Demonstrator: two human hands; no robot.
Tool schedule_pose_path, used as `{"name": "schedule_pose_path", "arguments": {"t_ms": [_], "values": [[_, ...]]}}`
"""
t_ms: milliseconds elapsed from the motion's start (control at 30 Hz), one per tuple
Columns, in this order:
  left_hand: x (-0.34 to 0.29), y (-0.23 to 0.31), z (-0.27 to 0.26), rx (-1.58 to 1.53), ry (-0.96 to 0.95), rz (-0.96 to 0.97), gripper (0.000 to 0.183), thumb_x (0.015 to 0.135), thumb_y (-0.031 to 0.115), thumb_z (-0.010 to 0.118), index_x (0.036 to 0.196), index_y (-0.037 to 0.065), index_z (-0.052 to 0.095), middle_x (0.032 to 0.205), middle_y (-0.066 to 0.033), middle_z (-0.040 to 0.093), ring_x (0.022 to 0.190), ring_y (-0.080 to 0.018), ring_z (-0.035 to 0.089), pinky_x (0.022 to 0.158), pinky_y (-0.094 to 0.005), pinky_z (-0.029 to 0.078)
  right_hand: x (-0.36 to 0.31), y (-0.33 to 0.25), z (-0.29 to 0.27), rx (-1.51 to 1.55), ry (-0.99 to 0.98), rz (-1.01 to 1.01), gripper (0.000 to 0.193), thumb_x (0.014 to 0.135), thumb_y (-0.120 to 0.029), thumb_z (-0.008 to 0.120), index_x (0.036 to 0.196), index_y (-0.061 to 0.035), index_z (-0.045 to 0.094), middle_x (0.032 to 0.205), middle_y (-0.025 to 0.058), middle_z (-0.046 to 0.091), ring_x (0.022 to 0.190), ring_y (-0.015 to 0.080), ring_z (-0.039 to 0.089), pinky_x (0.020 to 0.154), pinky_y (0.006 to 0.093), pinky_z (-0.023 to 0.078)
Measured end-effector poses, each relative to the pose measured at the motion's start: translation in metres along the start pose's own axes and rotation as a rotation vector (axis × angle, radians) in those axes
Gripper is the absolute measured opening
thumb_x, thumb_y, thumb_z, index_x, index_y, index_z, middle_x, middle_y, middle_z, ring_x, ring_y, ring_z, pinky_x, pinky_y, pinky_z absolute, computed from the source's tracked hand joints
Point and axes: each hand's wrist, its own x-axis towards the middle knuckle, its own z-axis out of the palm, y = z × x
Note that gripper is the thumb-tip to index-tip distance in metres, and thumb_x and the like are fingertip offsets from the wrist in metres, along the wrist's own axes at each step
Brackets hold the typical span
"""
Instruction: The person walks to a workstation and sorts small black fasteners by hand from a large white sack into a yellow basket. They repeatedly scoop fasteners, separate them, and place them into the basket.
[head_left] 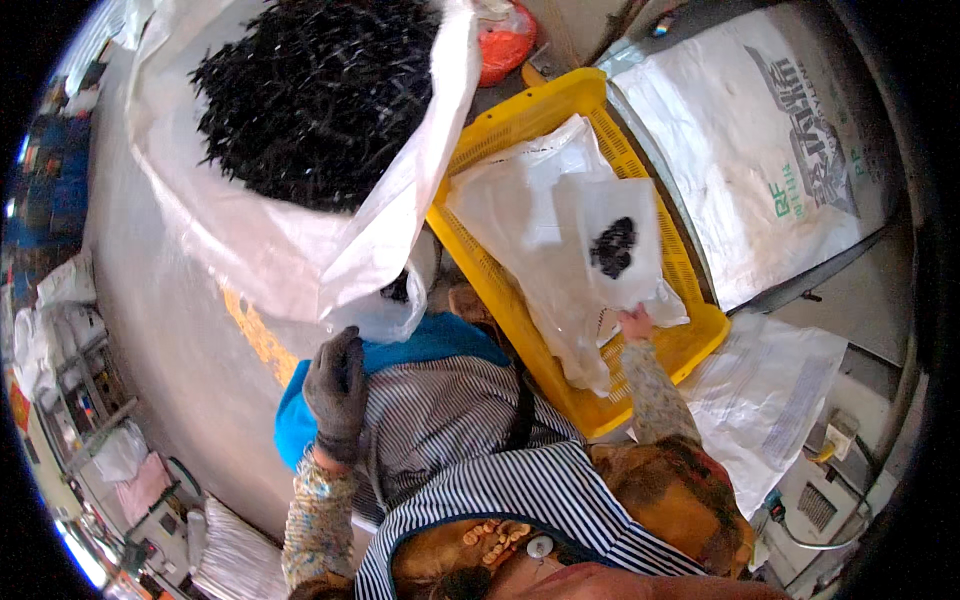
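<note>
My left hand (337, 390), in a grey glove, is raised in front of my lap with its fingers bent together. Its fingertips are beside the lower rim of a large white sack (250, 245); whether anything is between them is hidden. Thin black pieces (310, 100) fill the sack. My bare right hand (634, 323) pinches the near edge of a translucent plastic bag (640, 265) holding a small clump of black pieces (613, 248). That bag lies on other clear plastic bags (530, 230) inside a yellow plastic crate (575, 408).
A white printed woven sack (740, 150) lies right of the crate, with another white sheet (765, 390) below it. Something red (505, 45) is behind the crate. Blue cloth (440, 340) covers part of my lap. A metal rack (95, 410) stands far left.
</note>
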Motion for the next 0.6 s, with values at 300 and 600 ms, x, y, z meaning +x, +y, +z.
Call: {"name": "schedule_pose_path", "arguments": {"t_ms": [300, 600], "values": [[-0.014, 0.003, -0.006, -0.053, 0.111, 0.051, 0.022, 0.089, 0.008, 0.062, 0.111, 0.007, 0.065, 0.096, -0.0145, 0.069, 0.085, -0.0294, 0.069, 0.07, -0.038, 0.054, -0.103, -0.197, -0.125, -0.128, 0.236, -0.433, 0.045, 0.079, -0.015, 0.065, 0.12, 0.0011, 0.057, 0.106, 0.0144, 0.067, 0.093, 0.0271, 0.063, 0.082, 0.0387, 0.049], [-0.025, -0.009, 0.015, -0.295, 0.367, 0.178, 0.026, 0.087, 0.004, 0.061, 0.113, 0.002, 0.065, 0.105, -0.0193, 0.068, 0.097, -0.0345, 0.066, 0.083, -0.0398, 0.052, -0.205, -0.424, -0.158, 0.108, -0.172, -0.896, 0.038, 0.083, -0.017, 0.066, 0.115, 0.0033, 0.06, 0.1, 0.0109, 0.069, 0.09, 0.0172, 0.063, 0.083, 0.0308, 0.049]]}}
